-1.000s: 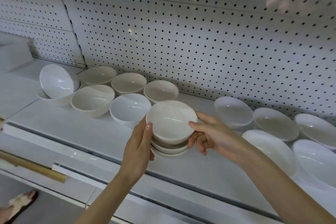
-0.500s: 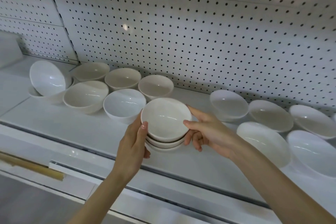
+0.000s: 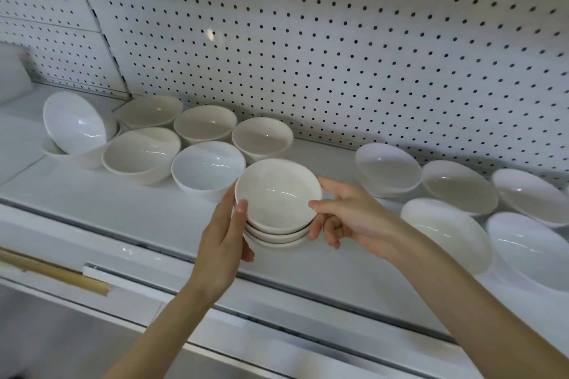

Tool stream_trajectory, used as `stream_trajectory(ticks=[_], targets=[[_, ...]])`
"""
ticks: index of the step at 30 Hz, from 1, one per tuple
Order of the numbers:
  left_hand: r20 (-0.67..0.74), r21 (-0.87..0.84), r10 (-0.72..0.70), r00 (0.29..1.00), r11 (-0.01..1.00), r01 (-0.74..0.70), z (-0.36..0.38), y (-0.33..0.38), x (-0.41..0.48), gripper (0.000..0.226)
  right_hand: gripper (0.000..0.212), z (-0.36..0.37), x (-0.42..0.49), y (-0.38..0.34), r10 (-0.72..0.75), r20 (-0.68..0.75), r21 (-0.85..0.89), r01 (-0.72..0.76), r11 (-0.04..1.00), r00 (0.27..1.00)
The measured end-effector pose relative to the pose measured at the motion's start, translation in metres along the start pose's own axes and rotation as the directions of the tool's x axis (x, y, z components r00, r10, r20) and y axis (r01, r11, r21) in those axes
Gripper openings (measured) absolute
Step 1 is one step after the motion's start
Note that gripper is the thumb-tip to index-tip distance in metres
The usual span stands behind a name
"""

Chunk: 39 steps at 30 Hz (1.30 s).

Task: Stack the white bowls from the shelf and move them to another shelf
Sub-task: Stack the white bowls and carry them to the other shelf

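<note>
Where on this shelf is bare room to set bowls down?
Bare shelf runs along the front edge, left of the stack of bowls, and in the back gap between the deep bowls and the shallow bowls. Both ends are crowded.

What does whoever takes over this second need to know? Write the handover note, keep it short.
Left hand: grips the left side of the stack of small bowls, thumb on the top rim.
Right hand: grips its right side.
Stack: three bowls nested, near the front of the shelf; I cannot tell whether it rests there or is lifted.
Done: this stack is built.
Left: carry it to the other shelf, then stack and move the deep bowls on the left and the shallow bowls on the right.
</note>
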<state>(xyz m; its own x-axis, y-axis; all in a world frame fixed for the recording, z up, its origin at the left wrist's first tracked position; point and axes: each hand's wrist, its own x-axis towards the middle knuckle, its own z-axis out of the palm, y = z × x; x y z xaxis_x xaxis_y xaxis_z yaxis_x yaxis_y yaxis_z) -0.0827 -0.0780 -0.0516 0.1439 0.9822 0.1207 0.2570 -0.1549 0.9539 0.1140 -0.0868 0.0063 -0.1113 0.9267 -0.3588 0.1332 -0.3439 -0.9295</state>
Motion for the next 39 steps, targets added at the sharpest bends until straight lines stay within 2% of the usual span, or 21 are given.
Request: stream_trajectory(ticks=[4,14,17,20,22,25,28,30,33,35,39], targets=[[-0.004,-0.011,-0.005,1.0,1.0,0.005,0.002,0.0,-0.001,0.052,0.066,0.0,0.001,0.002,0.023,-0.048,0.021,-0.022,1.0,0.999],[-0.018,0.011,-0.032,0.999,0.999,0.033,0.0,-0.004,0.002,0.055,0.056,-0.006,0.003,0.001,0.025,-0.008,0.018,-0.025,1.0,1.0],[-0.012,0.006,-0.039,0.999,0.999,0.039,0.0,-0.004,0.002,0.055,0.049,-0.013,0.002,-0.006,0.009,-0.024,-0.112,-0.011,0.994,1.0],[-0.006,-0.002,-0.062,0.998,0.998,0.062,-0.003,-0.004,0.002,0.056,0.036,-0.035,0.006,-0.024,-0.078,-0.142,-0.286,0.035,0.957,0.987],[-0.014,-0.001,-0.081,0.997,0.997,0.081,-0.005,-0.006,0.006,0.054,0.029,-0.048,0.018,-0.032,-0.113,-0.188,-0.333,0.045,0.942,0.976],[-0.017,-0.026,-0.099,0.995,0.995,0.098,-0.008,-0.01,0.014,0.052,0.032,-0.051,0.053,-0.029,-0.079,-0.147,-0.368,0.02,0.93,0.986],[0.013,-0.055,-0.146,0.989,0.988,0.146,-0.01,-0.01,0.018,0.051,0.047,-0.047,0.093,-0.016,0.007,-0.08,-0.335,-0.034,0.942,0.997],[0.029,-0.043,-0.15,0.988,0.988,0.151,-0.012,-0.008,0.019,0.048,0.058,-0.044,0.115,-0.01,0.048,-0.026,-0.249,-0.053,0.967,0.999],[0.012,0.007,-0.115,0.993,0.993,0.115,-0.014,-0.004,0.018,0.043,0.065,-0.04,0.136,-0.006,0.073,0.025,-0.101,-0.071,0.992,0.997],[-0.01,0.015,-0.1,0.995,0.995,0.1,-0.015,-0.002,0.016,0.041,0.072,-0.036,0.144,-0.004,0.064,0.041,-0.08,-0.06,0.995,0.997],[-0.005,-0.003,-0.097,0.995,0.995,0.097,-0.019,0.001,0.016,0.042,0.051,-0.025,0.147,-0.006,0.023,0.06,-0.084,-0.017,0.996,0.998]])
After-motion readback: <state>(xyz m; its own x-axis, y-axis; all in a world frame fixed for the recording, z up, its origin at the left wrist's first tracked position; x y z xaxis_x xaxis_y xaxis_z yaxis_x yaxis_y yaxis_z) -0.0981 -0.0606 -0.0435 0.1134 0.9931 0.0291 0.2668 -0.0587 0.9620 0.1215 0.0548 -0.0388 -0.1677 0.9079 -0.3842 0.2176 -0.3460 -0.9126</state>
